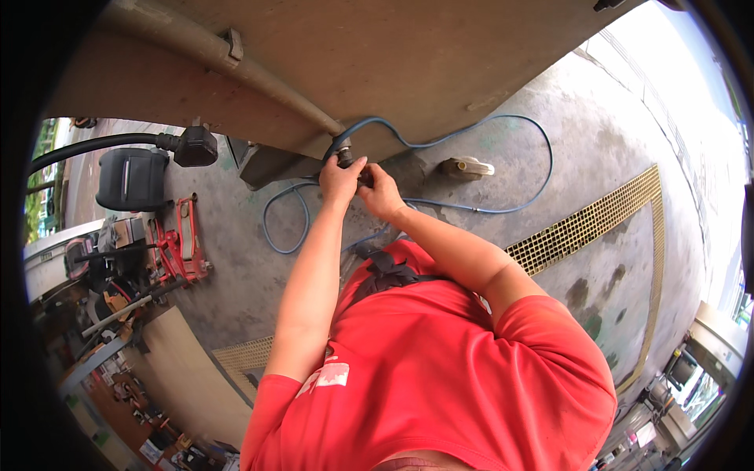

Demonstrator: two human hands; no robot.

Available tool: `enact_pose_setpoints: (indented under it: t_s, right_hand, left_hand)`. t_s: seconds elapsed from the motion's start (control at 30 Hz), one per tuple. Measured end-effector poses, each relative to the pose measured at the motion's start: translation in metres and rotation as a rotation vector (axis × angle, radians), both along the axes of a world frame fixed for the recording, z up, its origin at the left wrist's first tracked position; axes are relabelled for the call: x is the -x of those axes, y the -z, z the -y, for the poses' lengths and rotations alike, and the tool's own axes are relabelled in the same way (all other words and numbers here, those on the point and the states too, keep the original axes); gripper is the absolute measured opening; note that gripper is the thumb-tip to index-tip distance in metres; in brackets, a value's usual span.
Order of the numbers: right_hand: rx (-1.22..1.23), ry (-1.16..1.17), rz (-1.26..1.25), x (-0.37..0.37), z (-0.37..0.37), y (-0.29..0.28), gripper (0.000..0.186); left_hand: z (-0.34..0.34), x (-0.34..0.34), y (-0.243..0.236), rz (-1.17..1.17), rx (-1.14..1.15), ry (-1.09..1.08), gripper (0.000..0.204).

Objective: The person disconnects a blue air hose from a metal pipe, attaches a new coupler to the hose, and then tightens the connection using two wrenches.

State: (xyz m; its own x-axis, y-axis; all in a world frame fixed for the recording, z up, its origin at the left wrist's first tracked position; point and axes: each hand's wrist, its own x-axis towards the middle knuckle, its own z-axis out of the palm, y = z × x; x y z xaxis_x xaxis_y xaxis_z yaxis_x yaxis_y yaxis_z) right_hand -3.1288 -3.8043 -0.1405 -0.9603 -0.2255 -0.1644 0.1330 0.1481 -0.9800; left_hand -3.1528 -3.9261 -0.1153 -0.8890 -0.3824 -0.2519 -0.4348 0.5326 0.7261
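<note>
"Since time's short, what's the left hand (340, 182) on?"

"Looks closed round the dark fitting (345, 157), upper centre of the frame, at the lower end of the pipe (283, 96); I read that as a grip."

"And the right hand (382, 192)?"

"Just beside it, fingers bent in toward a small dark piece (364, 180) between the two hands; fingertips mostly hidden; can't tell whether it grips or only touches."

"Blue hose (551, 159)?"

"Arcs close by the fitting; wide bend right of centre over the floor (243, 282), smaller loop left of centre."

"How to do this bit well?"

"My judgement: let the left steady the fitting, leave the finer moves to the right; work square to the fitting, no side load; leave slack in the hose so it can't tug; hold its loops clear of the fingers; if something binds, ease off and realign rather than force it."
</note>
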Motion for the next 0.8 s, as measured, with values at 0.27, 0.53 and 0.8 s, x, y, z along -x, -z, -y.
enact_pose_setpoints:
  t_s: [0.27,0.53,0.8]
  right_hand:
    - [0.224,0.058,0.537,0.012,-0.024,0.008,0.021]
    - [0.372,-0.075,0.711,0.015,-0.017,-0.005,0.027]
    - [0.751,-0.153,0.814,0.017,-0.018,-0.006,0.044]
  left_hand:
    - [0.013,-0.012,0.017,-0.004,-1.416,-0.311,0.016]
    - [0.026,-0.007,0.031,-0.047,-0.745,0.015,0.016]
    - [0.026,-0.012,0.025,-0.071,-1.082,-0.075,0.025]
